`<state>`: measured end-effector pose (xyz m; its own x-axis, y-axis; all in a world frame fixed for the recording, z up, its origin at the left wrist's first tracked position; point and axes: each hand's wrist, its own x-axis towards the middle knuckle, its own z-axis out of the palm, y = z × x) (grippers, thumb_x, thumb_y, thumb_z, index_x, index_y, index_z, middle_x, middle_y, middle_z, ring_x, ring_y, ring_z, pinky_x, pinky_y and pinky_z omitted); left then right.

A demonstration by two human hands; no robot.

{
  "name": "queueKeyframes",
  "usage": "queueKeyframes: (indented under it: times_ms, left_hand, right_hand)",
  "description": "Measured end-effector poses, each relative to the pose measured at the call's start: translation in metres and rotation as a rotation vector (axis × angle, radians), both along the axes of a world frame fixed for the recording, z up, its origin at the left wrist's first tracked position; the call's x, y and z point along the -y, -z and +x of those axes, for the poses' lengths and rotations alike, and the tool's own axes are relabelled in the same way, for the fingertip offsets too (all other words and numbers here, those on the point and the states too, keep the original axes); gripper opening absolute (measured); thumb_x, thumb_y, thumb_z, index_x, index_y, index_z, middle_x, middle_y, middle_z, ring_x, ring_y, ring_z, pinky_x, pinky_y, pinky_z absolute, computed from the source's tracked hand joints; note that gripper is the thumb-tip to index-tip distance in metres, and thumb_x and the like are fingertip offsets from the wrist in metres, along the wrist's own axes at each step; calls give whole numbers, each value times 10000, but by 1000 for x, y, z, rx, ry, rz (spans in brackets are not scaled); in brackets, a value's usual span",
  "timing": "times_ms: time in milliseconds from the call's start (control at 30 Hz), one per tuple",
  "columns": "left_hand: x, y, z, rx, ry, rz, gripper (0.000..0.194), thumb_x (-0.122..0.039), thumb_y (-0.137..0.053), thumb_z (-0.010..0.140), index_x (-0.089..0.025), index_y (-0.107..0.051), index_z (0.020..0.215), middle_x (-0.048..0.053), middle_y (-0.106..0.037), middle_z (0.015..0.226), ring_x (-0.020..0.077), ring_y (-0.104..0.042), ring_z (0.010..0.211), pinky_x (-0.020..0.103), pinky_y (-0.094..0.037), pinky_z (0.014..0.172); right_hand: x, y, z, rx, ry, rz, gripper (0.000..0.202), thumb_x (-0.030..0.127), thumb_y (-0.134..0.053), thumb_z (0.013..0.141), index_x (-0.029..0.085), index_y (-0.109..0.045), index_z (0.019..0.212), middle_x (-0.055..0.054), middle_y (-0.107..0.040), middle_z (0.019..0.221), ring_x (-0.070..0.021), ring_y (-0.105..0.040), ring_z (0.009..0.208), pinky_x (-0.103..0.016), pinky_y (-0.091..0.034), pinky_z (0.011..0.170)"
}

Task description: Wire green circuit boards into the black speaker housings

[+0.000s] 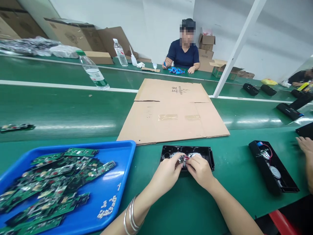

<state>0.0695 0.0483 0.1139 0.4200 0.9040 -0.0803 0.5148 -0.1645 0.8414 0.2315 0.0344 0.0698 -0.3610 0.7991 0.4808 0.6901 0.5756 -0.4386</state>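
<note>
Both my hands meet over a black speaker housing [212, 160] that lies open on the green bench, with pale round speakers partly visible behind my fingers. My left hand [167, 168], with silver bangles at the wrist, is closed in a pinch on a small dark and silver part [181, 159]; its exact kind is too small to tell. Fingertips of my right hand [201, 171] pinch thin red wires [187, 158] right beside that part. My fingers hide much of the contact between wires and part.
To the left, a blue tray [132, 153] holds green circuit boards [53, 176] and small white connectors [107, 207]. Flattened cardboard [176, 111] lies ahead. Another open speaker housing [274, 168] sits right, near a co-worker's hand [305, 145]. Across, a person [184, 54] handles blue pieces [176, 70].
</note>
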Motion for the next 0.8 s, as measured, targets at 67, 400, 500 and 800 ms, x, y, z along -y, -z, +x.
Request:
queueKeyframes:
  times_ms: [67, 400, 500, 800]
  left_hand:
    - [-1, -2, -1, 32, 20, 5, 276, -152, -397, 809, -234, -566, 1011, 31, -692, 912, 224, -637, 816, 309, -444, 697]
    - [1, -6, -3, 114, 54, 7, 287, -158, -398, 827, -246, -573, 1036, 43, -674, 1024, 219, -619, 906, 326, -445, 782]
    - [1, -6, -3, 122, 56, -15, 267, -173, -412, 820, -241, -576, 1019, 38, -684, 971, 218, -627, 862, 323, -451, 754]
    - [2, -14, -14, 129, -118, -73, 141, -298, -514, 753, -210, -544, 859, 19, -686, 682, 220, -655, 642, 288, -480, 562]
  right_hand:
    - [0, 1, 1, -45, 12, -34, 260, 252, -390, 924, 168, -589, 780, -58, -596, 726, -166, -531, 688, -293, -446, 623]
    - [-2, -9, 5, -115, -3, -211, 199, 276, -459, 904, 187, -610, 1000, -43, -592, 750, -172, -538, 708, -297, -457, 640]
    - [-2, -9, 5, -135, -13, -191, 204, 301, -451, 911, 181, -602, 976, -44, -588, 747, -179, -533, 716, -306, -454, 647]
    - [-1, -7, -4, 167, 97, -172, 205, 344, -470, 890, 164, -559, 931, -140, -561, 1128, -266, -457, 942, -449, -433, 768]
